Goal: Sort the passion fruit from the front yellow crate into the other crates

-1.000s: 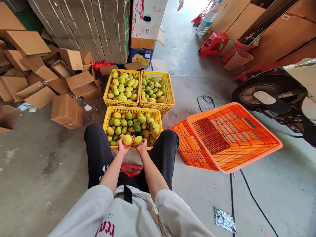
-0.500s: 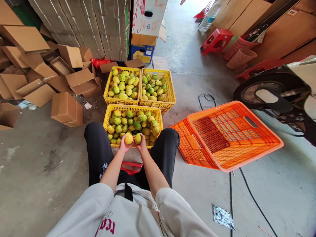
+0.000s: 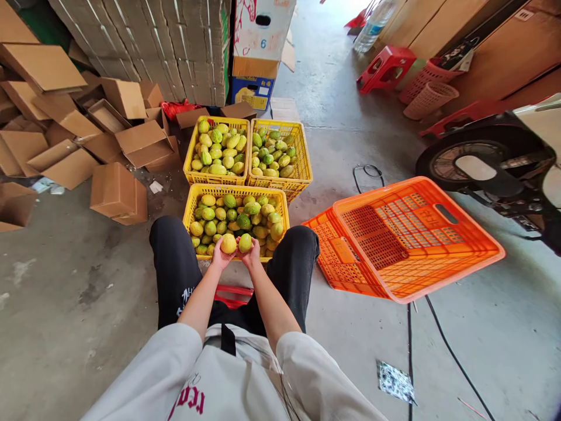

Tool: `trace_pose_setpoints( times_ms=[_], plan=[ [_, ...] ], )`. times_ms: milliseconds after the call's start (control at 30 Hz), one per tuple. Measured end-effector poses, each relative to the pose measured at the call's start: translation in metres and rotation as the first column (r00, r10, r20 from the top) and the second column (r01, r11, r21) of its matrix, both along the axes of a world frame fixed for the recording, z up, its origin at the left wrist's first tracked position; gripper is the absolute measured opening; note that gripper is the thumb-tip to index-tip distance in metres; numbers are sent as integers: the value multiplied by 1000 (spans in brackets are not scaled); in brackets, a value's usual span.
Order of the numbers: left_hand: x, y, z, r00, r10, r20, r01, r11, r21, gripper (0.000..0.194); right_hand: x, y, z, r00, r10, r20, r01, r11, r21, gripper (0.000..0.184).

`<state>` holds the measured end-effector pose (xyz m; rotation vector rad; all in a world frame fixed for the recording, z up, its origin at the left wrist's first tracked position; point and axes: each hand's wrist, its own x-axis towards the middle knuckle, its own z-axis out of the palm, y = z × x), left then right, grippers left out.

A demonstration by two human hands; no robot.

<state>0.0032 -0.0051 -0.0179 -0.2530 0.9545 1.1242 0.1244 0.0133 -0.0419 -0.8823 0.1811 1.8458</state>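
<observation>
My left hand (image 3: 220, 257) is wrapped round a yellow melon-like fruit (image 3: 228, 244). Close beside it, my right hand (image 3: 251, 255) grips a greener fruit of the same sort (image 3: 245, 242). The two hands almost touch, above the near rim of a yellow plastic crate (image 3: 191, 202) between my knees. Many yellow and green fruits (image 3: 243, 221) lie heaped in that crate. Behind it stand two more yellow crates side by side, the left one (image 3: 189, 165) and the right one (image 3: 305, 153), both holding similar fruit.
At my right an orange slatted crate (image 3: 385, 286) leans tilted, with a motorbike wheel (image 3: 464, 155) beyond it. Loose cardboard boxes (image 3: 114, 190) are piled on the left. Black cable (image 3: 456, 356) runs over the floor. A red stool (image 3: 388, 67) stands farther back.
Both fruits have turned slightly in my hands and sit a little higher. The crates and the fruit in them look unmoved.
</observation>
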Motion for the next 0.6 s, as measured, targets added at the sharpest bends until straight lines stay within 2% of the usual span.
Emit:
trace_pose_setpoints(
  times_ms=[400, 600],
  plan=[
    [3, 2, 2, 997, -28, -67, 23, 997, -75, 37, -3, 1, 5, 997, 7, 71, 4, 989, -147, 15],
    [2, 0, 5, 999, 6, -47, -9, 998, -63, 46, -5, 1, 5, 999, 3, 53, 2, 996, -95, 15]
  ],
)
